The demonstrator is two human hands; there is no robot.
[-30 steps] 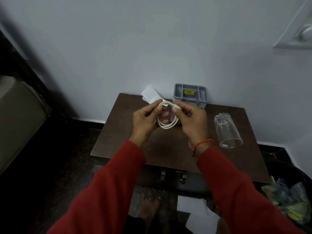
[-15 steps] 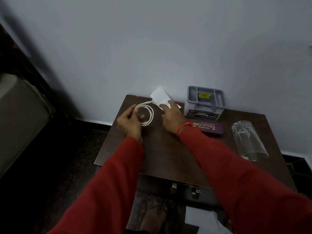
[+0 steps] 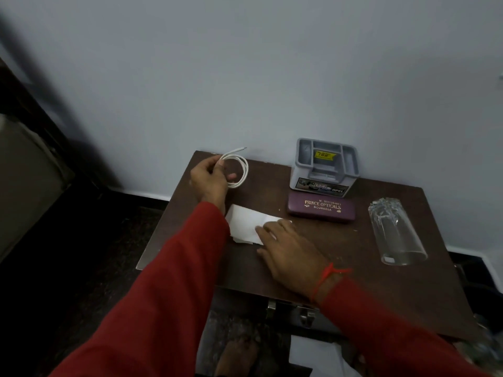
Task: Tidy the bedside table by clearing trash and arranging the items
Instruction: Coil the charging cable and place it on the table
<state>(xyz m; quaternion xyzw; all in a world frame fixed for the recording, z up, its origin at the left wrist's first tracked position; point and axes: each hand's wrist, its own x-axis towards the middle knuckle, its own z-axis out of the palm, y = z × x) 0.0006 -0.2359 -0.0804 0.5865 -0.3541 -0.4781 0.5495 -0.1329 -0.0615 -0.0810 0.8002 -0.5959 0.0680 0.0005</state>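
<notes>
A pale blue-grey wall fills the upper half of the frame, and a dark brown worktop (image 3: 340,248) is set against it at centre right. At the worktop's upper left corner a coiled white cable (image 3: 237,170) is held by the left hand (image 3: 209,180); its grip is clenched on the coil, thumb and fingers pinching one side so that the loops are kept from springing apart, presumably while the coil is laid down near the wall. Lower, at the centre of the frame, a white paper (image 3: 246,224) lies flat on the worktop. It is pressed by the straight fingers of the right hand (image 3: 291,251), whose grip is released, nothing being curled round; the paper seems to be pinned so it can be slid or gathered as trash. To the right of the paper, a maroon spectacle case (image 3: 321,209) is seen lying just in front of a grey organiser (image 3: 325,167), which stands against the wall. A clear glass (image 3: 394,232) lies on its side near the right of the frame, well apart from both hands. Arranging is judged to be partly done.
</notes>
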